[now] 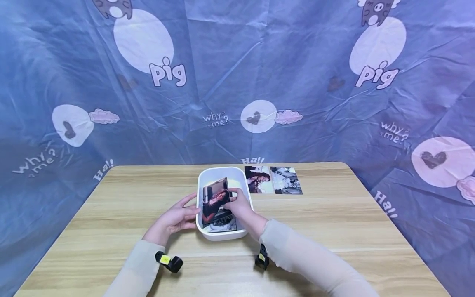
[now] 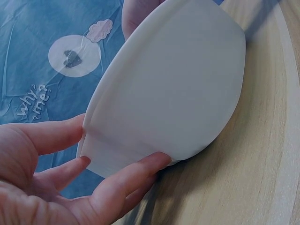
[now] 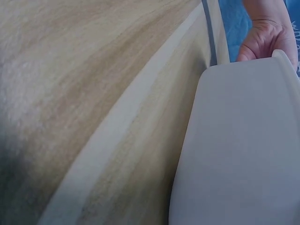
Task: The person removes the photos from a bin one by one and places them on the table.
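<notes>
A white rectangular tub (image 1: 237, 173) with rounded corners stands on the table, photo prints inside it. My left hand (image 1: 179, 218) touches the tub's left side from outside; in the left wrist view its fingers (image 2: 131, 176) are spread against the outer wall and rim. Reaching over the right rim, my right hand (image 1: 241, 204) pinches the right edge of a colour photo (image 1: 215, 202) of a dark-haired person, tilted within the tub. Below it, a black-and-white photo (image 1: 222, 225) lies partly covered. The right wrist view shows the tub's wall (image 3: 239, 140), not my right hand.
Two more photos, one in colour (image 1: 259, 179) and one black-and-white (image 1: 287, 180), lie side by side just right of the tub's far end. The wooden table (image 1: 334, 218) ends at a blue printed curtain (image 1: 308, 140). Black cameras (image 1: 170, 262) are strapped at both wrists.
</notes>
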